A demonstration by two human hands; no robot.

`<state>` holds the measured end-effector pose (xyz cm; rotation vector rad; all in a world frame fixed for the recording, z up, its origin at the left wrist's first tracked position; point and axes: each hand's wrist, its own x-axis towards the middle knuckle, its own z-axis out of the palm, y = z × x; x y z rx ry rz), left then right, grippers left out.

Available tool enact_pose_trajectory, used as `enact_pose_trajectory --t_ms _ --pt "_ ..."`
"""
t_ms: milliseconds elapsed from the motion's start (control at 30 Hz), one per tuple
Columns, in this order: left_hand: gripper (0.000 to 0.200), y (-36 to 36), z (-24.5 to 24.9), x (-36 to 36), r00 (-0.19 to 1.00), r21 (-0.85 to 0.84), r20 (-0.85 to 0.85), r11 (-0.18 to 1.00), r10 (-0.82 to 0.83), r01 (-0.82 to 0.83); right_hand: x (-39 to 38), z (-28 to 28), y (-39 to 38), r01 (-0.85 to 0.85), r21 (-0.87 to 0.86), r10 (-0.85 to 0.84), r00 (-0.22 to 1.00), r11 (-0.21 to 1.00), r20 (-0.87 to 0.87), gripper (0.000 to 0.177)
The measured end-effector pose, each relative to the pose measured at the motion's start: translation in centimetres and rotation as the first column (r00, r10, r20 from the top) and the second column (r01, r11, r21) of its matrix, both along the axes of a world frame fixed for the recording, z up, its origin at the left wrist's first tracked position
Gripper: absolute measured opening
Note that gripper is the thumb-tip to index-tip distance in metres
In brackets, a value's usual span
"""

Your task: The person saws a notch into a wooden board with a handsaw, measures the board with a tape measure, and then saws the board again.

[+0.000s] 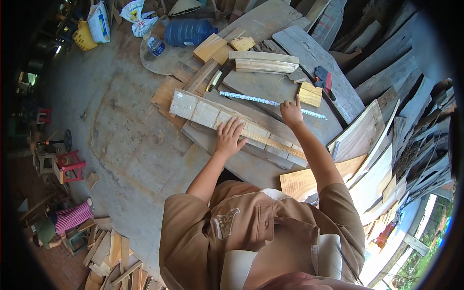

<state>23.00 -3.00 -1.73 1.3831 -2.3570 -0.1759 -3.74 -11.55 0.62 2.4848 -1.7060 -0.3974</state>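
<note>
My left hand (229, 137) lies with fingers spread on a long wooden plank (193, 109) marked with several lines across it. My right hand (291, 113) is closed over a white measuring tape (250, 98), with one finger sticking out. The tape stretches past both sides of the hand, over the boards behind the plank. A yellow wood block (310, 94) sits just beyond my right hand. Between the plank and the tape's left end lies a yellow-and-black box cutter (214, 81). The fingertips of my right hand are partly hidden.
Curved wood pieces (263, 64) and a red-and-black glove (324, 80) lie at the back of the work surface. A blue water jug (189, 33) and a small bottle (155, 45) stand back left. Stacked boards (360, 133) crowd the right. Another person (47, 232) is far left.
</note>
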Motion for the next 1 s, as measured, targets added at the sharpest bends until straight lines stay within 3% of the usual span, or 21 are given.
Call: enact_pose_trajectory --t_ms 133,200,267,333,367,433,467,533,567,633,667,733,767,900,1000 --pt "0.059 0.1 0.9 0.5 0.983 -0.003 -0.183 1.000 -0.006 0.006 -0.7 2.4 2.7 -0.015 -0.032 0.017 0.999 0.999 0.044 0.014" --pt "0.061 0.2 1.4 0.8 0.924 -0.060 -0.364 0.987 0.115 -0.147 -1.0 3.9 4.4 0.005 -0.029 -0.003 0.998 1.000 0.057 0.014" --pt "0.058 0.5 1.9 1.3 0.897 -0.039 -0.403 0.976 0.182 -0.216 -1.3 4.9 6.3 0.015 -0.016 -0.013 0.990 1.000 0.138 0.015" --pt "0.049 0.7 1.8 1.9 0.625 0.178 -0.597 0.842 0.504 -0.509 -1.4 5.5 8.4 0.011 -0.028 -0.006 0.982 1.000 0.188 0.016" --pt "0.049 0.7 1.3 2.6 0.632 0.175 -0.593 0.846 0.499 -0.504 -1.2 5.8 9.4 -0.001 -0.041 0.011 0.972 0.999 0.235 0.016" --pt "0.041 0.4 0.9 4.1 0.392 0.470 -0.677 0.776 0.623 -0.420 -0.6 6.3 11.5 -0.015 -0.034 0.023 0.968 0.999 0.251 0.017" --pt "0.041 0.6 0.7 4.5 0.400 0.466 -0.675 0.778 0.620 -0.420 -0.3 6.5 12.4 -0.036 -0.027 0.041 0.964 0.999 0.261 0.018" --pt "0.036 0.7 2.7 4.7 0.209 0.603 -0.705 0.728 0.678 -0.325 0.5 6.8 13.7 -0.024 0.032 0.015 0.965 0.999 0.263 0.019" --pt "0.036 0.7 3.3 4.7 0.218 0.601 -0.703 0.729 0.677 -0.326 0.9 7.1 14.2 -0.037 0.059 0.022 0.971 0.998 0.237 0.019" --pt "0.042 0.8 3.8 4.4 0.061 0.798 -0.589 0.592 0.806 -0.116 1.5 7.2 15.1 -0.067 0.057 0.053 0.976 0.996 0.209 0.017" --pt "0.042 1.0 3.8 4.4 0.067 0.798 -0.587 0.591 0.807 -0.120 1.6 7.2 15.3 -0.065 0.058 0.051 0.975 0.996 0.215 0.017" --pt "0.050 1.1 3.3 4.4 -0.091 0.829 -0.545 0.552 0.834 0.090 1.7 7.0 15.6 -0.068 0.009 0.064 0.972 0.998 0.226 0.014" --pt "0.047 0.9 3.0 4.1 -0.181 0.832 -0.523 0.545 0.833 0.103 1.8 7.1 15.8 -0.067 0.009 0.063 0.971 0.998 0.229 0.014" --pt "0.046 0.8 1.1 4.8 -0.065 0.900 -0.425 0.429 0.903 0.081 1.9 8.4 16.2 -0.080 -0.055 0.090 0.972 0.995 0.217 0.011" --pt "0.047 0.8 2.1 5.1 -0.156 0.893 -0.388 0.412 0.908 0.180 1.8 8.6 16.4 -0.080 -0.071 0.093 0.971 0.994 0.219 0.011"
